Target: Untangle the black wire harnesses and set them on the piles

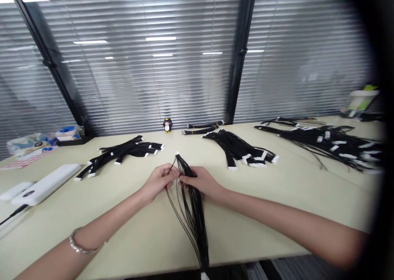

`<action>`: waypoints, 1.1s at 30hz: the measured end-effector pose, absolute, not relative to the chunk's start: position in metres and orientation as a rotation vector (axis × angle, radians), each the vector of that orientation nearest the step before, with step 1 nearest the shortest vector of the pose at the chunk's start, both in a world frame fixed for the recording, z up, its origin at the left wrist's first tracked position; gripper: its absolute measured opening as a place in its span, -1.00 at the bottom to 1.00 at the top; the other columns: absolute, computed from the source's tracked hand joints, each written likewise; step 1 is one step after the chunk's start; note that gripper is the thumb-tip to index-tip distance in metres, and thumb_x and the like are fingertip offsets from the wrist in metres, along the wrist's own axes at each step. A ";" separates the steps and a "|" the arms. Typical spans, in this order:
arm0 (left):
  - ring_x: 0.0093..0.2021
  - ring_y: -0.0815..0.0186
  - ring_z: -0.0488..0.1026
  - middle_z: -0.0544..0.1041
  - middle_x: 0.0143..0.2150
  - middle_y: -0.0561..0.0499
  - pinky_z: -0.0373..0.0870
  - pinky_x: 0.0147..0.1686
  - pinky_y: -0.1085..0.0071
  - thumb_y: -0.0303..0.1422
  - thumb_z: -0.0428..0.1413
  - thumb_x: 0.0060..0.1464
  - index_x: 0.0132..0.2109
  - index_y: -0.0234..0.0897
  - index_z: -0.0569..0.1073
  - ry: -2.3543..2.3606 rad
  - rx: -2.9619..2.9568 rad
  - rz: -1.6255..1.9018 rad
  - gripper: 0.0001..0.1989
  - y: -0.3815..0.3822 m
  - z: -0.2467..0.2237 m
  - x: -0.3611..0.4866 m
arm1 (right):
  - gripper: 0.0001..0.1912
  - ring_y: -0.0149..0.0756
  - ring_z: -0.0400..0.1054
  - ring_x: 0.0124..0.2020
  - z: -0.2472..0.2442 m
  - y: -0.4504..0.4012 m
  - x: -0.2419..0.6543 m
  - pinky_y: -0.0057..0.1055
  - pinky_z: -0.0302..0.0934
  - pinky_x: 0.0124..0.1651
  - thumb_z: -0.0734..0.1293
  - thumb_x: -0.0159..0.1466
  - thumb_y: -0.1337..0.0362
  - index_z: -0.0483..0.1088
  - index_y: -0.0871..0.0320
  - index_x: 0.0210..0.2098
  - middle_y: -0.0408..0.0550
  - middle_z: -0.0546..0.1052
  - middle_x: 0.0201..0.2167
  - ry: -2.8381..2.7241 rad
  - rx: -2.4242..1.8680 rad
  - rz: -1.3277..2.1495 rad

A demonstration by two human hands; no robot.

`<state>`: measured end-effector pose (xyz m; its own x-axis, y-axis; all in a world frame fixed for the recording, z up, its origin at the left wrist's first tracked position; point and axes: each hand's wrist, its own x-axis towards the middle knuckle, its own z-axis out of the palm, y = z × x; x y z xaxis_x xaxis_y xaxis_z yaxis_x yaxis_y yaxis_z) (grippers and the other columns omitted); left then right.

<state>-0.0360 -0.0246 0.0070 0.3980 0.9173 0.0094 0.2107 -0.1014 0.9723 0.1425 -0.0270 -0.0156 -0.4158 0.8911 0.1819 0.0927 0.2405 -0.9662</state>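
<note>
Nearer than the penguin figurine (pixel 167 125), the wire bundle (pixel 197 214) looks light, limp, best held near its far connector (pixel 177 153); the left hand (pixel 163 177) pinches a strand (pixel 181 219), the right hand (pixel 197 179) grips the rest.

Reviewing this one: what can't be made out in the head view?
All in the head view:
Black wire bundle: its near end, at the white tip, is cut off by the bottom edge.
Right hand: some fingers are hidden behind the bundle.
Left hand: wires in its grip are too fine to count.
Cable pile at right: right end lost in blur and dark border.
White device: its oval mark is too small to read.
</note>
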 end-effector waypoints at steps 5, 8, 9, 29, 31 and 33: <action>-0.54 0.55 0.25 0.31 -0.45 0.07 0.18 -0.56 0.61 -0.13 -0.01 0.01 -0.25 -0.32 0.30 1.065 1.648 0.848 -0.68 -0.022 0.007 -0.037 | -0.77 -0.37 0.34 -0.47 -0.019 -0.024 0.143 -0.44 0.23 -0.35 0.29 0.13 0.17 0.35 0.22 -0.31 -0.08 0.44 -0.44 -1.652 -0.944 1.236; -0.56 0.59 0.19 0.32 -0.40 0.07 0.11 -0.59 0.64 -0.14 0.00 0.01 -0.25 -0.33 0.32 1.037 1.743 0.836 -0.69 -0.022 0.008 -0.037 | -0.77 -0.36 0.35 -0.47 -0.018 -0.024 0.144 -0.43 0.23 -0.34 0.30 0.12 0.17 0.35 0.23 -0.32 -0.07 0.44 -0.45 -1.640 -0.945 1.254; -0.56 0.60 0.17 0.32 -0.41 0.06 0.09 -0.60 0.65 -0.15 0.01 0.01 -0.26 -0.34 0.33 1.029 1.777 0.821 -0.69 -0.022 0.008 -0.037 | -0.76 -0.35 0.36 -0.46 -0.018 -0.024 0.144 -0.43 0.24 -0.34 0.31 0.12 0.17 0.35 0.24 -0.32 -0.07 0.44 -0.45 -1.641 -0.951 1.262; -0.50 0.52 0.27 0.32 -0.48 0.06 0.17 -0.50 0.59 -0.09 -0.03 0.03 -0.38 -0.36 0.27 1.087 1.922 0.751 -0.65 -0.019 0.000 -0.038 | -0.76 -0.41 0.33 -0.44 -0.006 -0.032 0.141 -0.44 0.24 -0.28 0.38 0.04 0.21 0.35 0.29 -0.42 -0.09 0.41 -0.49 -1.443 -0.921 1.407; -0.49 0.51 0.28 0.34 -0.48 0.05 0.19 -0.48 0.58 -0.10 -0.04 0.04 -0.38 -0.36 0.27 1.097 1.919 0.768 -0.65 -0.019 0.000 -0.038 | -0.76 -0.41 0.33 -0.44 -0.004 -0.033 0.142 -0.44 0.23 -0.29 0.36 0.06 0.20 0.36 0.28 -0.41 -0.09 0.42 -0.49 -1.462 -0.917 1.403; -0.45 0.49 0.32 0.38 -0.43 0.04 0.23 -0.44 0.56 -0.11 -0.06 0.06 -0.31 -0.34 0.28 1.047 1.859 0.806 -0.67 -0.020 0.000 -0.036 | -0.75 -0.40 0.33 -0.44 -0.004 -0.033 0.142 -0.44 0.23 -0.31 0.35 0.07 0.18 0.37 0.28 -0.39 -0.07 0.44 -0.48 -1.493 -0.901 1.428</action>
